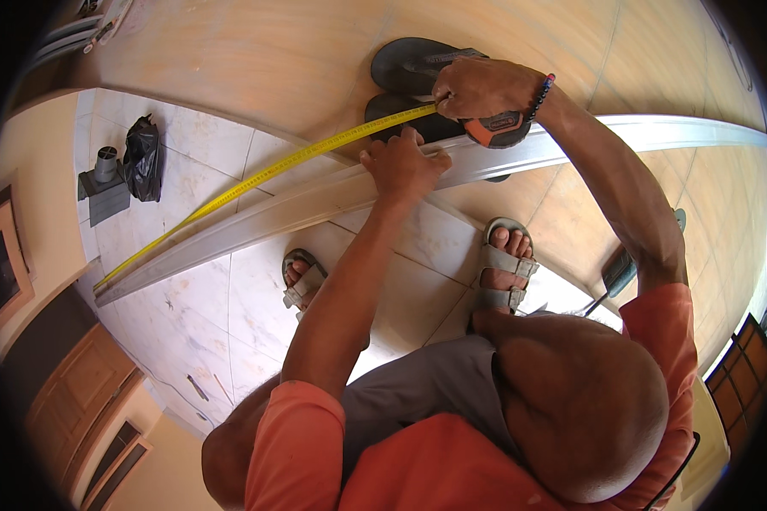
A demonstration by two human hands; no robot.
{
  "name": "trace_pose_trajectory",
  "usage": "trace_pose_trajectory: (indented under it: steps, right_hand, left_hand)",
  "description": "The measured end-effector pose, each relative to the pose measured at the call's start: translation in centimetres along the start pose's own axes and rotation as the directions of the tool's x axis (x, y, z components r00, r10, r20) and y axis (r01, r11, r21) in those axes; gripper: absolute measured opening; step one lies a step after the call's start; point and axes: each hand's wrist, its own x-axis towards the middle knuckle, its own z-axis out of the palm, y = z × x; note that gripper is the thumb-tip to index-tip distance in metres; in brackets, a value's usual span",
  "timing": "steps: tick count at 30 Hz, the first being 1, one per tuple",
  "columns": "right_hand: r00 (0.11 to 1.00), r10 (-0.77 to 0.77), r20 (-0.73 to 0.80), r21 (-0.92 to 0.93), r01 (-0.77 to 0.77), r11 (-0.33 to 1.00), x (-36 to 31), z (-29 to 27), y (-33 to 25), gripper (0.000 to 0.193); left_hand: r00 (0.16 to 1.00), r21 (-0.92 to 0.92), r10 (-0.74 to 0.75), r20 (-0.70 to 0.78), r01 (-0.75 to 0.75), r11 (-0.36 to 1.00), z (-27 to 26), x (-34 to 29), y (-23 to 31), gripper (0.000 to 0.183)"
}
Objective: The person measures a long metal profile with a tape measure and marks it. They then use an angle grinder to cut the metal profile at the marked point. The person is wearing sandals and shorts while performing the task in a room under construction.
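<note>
My right hand (486,88) is closed around a tape measure, whose orange-and-black case (496,129) shows below the wrist. From it the yellow tape blade (290,160) runs out to the far left, bowing above a long silver metal profile (571,153). At its left end the blade comes down close to the profile's end; contact there is too small to tell. My left hand (403,169) lies at the profile's middle, just below the blade, fingers apart and partly bent. A pair of dark flip-flops (413,66) sits under and beyond my right hand.
The profile spans a white tiled floor (187,315) and a raised tan tiled surface (239,47). My sandalled feet (507,255) are on the near side. A black plastic bag (142,157) and a grey pipe piece (106,164) stand at left. A teal-handled tool (619,272) lies at right.
</note>
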Motion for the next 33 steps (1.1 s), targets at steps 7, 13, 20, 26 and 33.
trace_pose_trajectory:
  steps: [7,13,20,26,33]
  right_hand:
    - [0.997,-0.045,0.056,0.082,0.04,0.996,1.2,-0.2,-0.1,0.026]
    - [0.998,0.008,0.068,0.089,-0.014,0.996,1.3,-1.0,-3.1,0.022]
    - [0.999,-0.042,0.009,0.01,0.042,0.999,1.7,-1.4,-2.9,0.019]
    - [0.975,-0.198,-0.102,-0.008,0.198,0.98,2.6,1.1,-0.7,0.017]
    - [0.99,-0.138,-0.002,-0.024,0.138,0.99,2.5,1.3,0.4,0.021]
  left_hand:
    - [0.997,-0.008,0.031,-0.065,-0.031,0.999,0.2,-0.2,0.1,0.049]
    - [0.996,-0.025,0.008,-0.088,-0.011,1.0,0.3,-0.4,-0.2,0.052]
    - [0.996,-0.054,0.035,-0.08,-0.04,0.998,-0.7,-0.8,0.3,0.053]
    - [0.995,-0.062,0.01,-0.1,-0.016,0.998,-0.3,-0.8,-0.2,0.05]
    - [0.99,-0.039,0.021,-0.14,-0.027,0.999,0.6,-0.5,-0.3,0.05]
